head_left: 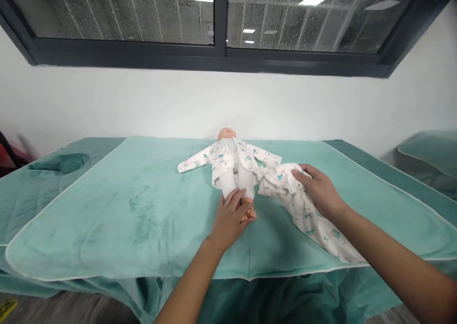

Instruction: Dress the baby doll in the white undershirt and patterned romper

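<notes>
A baby doll (pixel 233 164) lies on its back on the teal blanket (pixel 135 209), head towards the wall. It wears an open printed white jacket and white leggings. My left hand (pixel 231 215) is closed around the doll's lower legs, just above its bare feet. My right hand (pixel 319 189) grips a loose printed white garment (pixel 303 209) that lies crumpled to the right of the doll and trails towards the blanket's front edge.
The blanket covers a long bed against a white wall under a dark window. A dark teal pillow (pixel 60 162) lies at the far left. Another teal-covered bed (pixel 432 152) stands at the right. The bed's front edge drops to a wooden floor.
</notes>
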Demonstrator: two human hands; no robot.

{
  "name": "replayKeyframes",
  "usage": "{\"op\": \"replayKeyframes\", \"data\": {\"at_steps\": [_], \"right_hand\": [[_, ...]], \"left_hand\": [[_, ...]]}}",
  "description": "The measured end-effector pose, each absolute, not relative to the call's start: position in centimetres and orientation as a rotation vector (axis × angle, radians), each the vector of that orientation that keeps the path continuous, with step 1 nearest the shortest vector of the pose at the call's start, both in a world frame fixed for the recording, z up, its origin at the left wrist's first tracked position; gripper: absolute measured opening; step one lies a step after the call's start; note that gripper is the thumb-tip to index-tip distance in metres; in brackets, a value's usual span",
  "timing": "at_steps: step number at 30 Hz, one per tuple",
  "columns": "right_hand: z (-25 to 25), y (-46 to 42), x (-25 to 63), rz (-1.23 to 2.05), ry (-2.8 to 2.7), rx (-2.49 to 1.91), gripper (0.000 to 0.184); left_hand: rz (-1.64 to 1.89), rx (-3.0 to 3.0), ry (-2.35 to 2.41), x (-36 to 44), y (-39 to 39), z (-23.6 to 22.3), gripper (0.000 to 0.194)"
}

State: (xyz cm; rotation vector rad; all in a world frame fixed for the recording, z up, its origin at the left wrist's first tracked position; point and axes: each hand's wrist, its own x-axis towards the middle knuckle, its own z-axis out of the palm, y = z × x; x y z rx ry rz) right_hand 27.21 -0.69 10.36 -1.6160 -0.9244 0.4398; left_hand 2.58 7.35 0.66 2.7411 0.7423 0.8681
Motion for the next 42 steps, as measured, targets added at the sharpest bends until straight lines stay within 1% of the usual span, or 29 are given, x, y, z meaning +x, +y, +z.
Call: {"op": "replayKeyframes", "data": {"at_steps": [5,9,11,13,15,18,20,23,25,27,29,32,35,38,42], "right_hand": [[8.7,-0.3,29.6,0.529,-0.726,-1.548,0.039],[6.4,-1.5,30.1,0.644,-0.781,-1.635,0.038],[5.4,-1.8,30.1,0.691,-0.828,-1.7,0.039],[5.0,-1.8,29.8,0.744,-0.874,-1.734,0.04],[5.5,-1.4,29.3,0.817,-0.913,-1.712,0.04],[7.4,-0.5,27.6,0.965,-0.992,-1.6,0.038],[9.2,0.2,26.0,1.066,-1.092,-1.497,0.036],[12.1,1.6,23.4,1.128,-1.251,-1.323,0.033],[14.0,2.5,22.0,1.098,-1.264,-1.219,0.033],[16.0,3.4,21.0,1.035,-1.236,-1.134,0.034],[17.9,4.0,20.4,0.951,-1.264,-1.075,0.034],[20.6,4.4,19.8,0.782,-1.413,-1.062,0.029],[22.8,4.2,19.5,0.606,-1.469,-1.065,0.028],[24.3,3.9,19.1,0.575,-1.458,-1.009,0.029],[25.8,3.6,18.2,0.666,-1.468,-0.93,0.031]], "left_hand": [[0.904,2.731,0.742,3.5,10.0,0.8,0.03],[0.913,2.724,0.749,3.6,10.4,1.0,0.03],[0.911,2.715,0.745,3.4,10.0,1.0,0.033],[0.921,2.675,0.723,3.1,9.7,0.9,0.035],[0.95,2.566,0.703,2.9,9.7,0.9,0.032],[1.027,2.272,0.787,3.0,10.0,1.7,0.033],[1.054,2.146,0.849,3.2,10.2,3.2,0.038],[1.039,2.152,0.715,3.4,9.9,7.3,0.05],[0.967,2.114,0.557,3.0,9.3,10.5,0.052],[0.877,2.027,0.474,2.5,8.7,13.5,0.047],[0.903,1.955,0.516,1.8,8.3,15.9,0.035],[1.101,1.901,0.604,0.9,8.2,18.3,0.019],[1.294,1.984,0.669,0.3,8.5,20.2,0.01],[1.435,2.059,0.706,-0.1,8.5,21.9,0.005],[1.378,1.893,0.604,-0.3,7.3,23.6,0.008]]}}
